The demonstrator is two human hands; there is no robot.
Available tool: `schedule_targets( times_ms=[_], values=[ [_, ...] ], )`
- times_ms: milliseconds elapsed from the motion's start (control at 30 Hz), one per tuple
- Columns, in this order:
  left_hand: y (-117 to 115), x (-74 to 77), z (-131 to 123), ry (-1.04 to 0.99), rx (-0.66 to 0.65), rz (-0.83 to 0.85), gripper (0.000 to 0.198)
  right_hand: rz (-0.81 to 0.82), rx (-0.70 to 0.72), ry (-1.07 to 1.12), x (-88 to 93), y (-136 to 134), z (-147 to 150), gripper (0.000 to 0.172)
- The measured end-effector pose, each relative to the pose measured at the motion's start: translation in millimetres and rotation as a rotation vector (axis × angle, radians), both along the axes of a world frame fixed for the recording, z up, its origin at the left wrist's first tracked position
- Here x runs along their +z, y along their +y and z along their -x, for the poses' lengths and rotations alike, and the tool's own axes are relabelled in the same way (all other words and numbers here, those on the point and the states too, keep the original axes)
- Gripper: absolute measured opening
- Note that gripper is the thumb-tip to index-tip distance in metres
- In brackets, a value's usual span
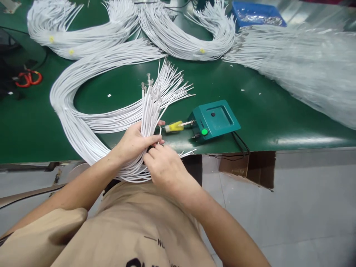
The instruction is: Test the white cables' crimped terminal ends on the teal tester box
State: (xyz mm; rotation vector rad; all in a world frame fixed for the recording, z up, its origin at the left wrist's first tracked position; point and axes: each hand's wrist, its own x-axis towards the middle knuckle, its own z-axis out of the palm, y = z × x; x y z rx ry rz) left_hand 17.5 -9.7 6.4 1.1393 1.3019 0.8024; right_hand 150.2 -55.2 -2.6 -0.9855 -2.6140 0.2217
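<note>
My left hand (136, 142) is wrapped around a thick bundle of white wires (151, 111), whose metal-tipped ends point up and away from me. Close against it, my right hand (167, 165) has its fingers curled at the bundle's right side, near a single wire end; the fingertips are partly hidden. Just beyond the fingers is the yellow tip holder (174, 127) on a small teal machine (215, 118) with a lit green button. The bundle's wires loop down toward my lap and join a long curved hank of white wires (65, 96) on the table.
More white wire hanks (189, 40) lie at the back, some with yellow tags. Red-handled scissors (29, 78) rest at left. A blue bin (258, 15) stands at the back right, near wires in clear plastic (311, 66). A cardboard box (260, 168) is below the table edge.
</note>
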Motion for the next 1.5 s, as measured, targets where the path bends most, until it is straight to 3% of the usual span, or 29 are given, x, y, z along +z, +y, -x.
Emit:
schedule_targets(
  times_ms=[133, 267, 333, 433, 500, 633, 833, 967, 1100, 1200, 1267, 1367, 1500],
  values=[
    [-5.4, 1.7, -0.1, -0.126, 0.000, -0.016, 0.046, 0.003, -0.080, -0.121, 5.3, -17.6, 6.5, 0.028],
    [-10.9, 3.5, 3.8, -0.086, -0.020, -0.014, 0.039, 0.296, -0.089, -0.088, 23.9, -19.4, -2.8, 0.019],
    [-14.2, 3.6, 7.5, -0.045, -0.020, -0.055, 0.035, 0.424, -0.213, 0.023, 32.6, -8.0, -12.1, 0.024],
    [-19.6, 3.1, 11.9, -0.004, -0.041, -0.086, 0.033, 0.444, -0.541, 0.418, 38.2, 16.7, -24.0, 0.026],
    [-22.6, 3.4, 12.7, 0.005, -0.056, -0.064, 0.034, 0.453, -0.619, 0.556, 35.2, 27.5, -26.4, 0.022],
    [-24.4, 4.6, 10.9, 0.006, -0.044, -0.072, 0.031, 0.414, -0.553, 0.477, 18.9, 18.7, -19.1, 0.016],
    [-20.3, 5.8, 7.9, 0.068, -0.046, -0.105, 0.029, 0.351, -0.685, 0.140, -2.4, -13.2, -9.9, 0.022],
    [-15.2, 10.8, 4.4, 0.038, -0.077, -0.144, 0.025, 0.321, -0.586, 0.111, -8.8, -22.9, 0.4, 0.021],
    [-9.0, 13.1, 4.2, -0.013, -0.112, -0.128, 0.026, 0.369, -0.403, 0.195, -6.5, -34.5, 11.4, 0.028],
    [-7.9, 12.2, 6.5, -0.050, -0.090, -0.104, 0.028, 0.460, -0.322, 0.327, 5.9, -32.4, 4.1, 0.022],
    [-9.5, 12.1, 7.6, -0.055, -0.074, -0.107, 0.029, 0.484, -0.384, 0.497, 17.2, -22.6, -7.1, 0.017],
    [-13.6, 13.4, 6.9, -0.031, -0.058, -0.119, 0.029, 0.487, -0.627, 0.771, 27.4, -1.9, -21.5, 0.017],
    [-17.6, 15.5, 3.6, 0.024, -0.061, -0.130, 0.026, 0.766, -0.600, 1.046, 20.6, 18.2, -23.3, 0.023]
  ],
)
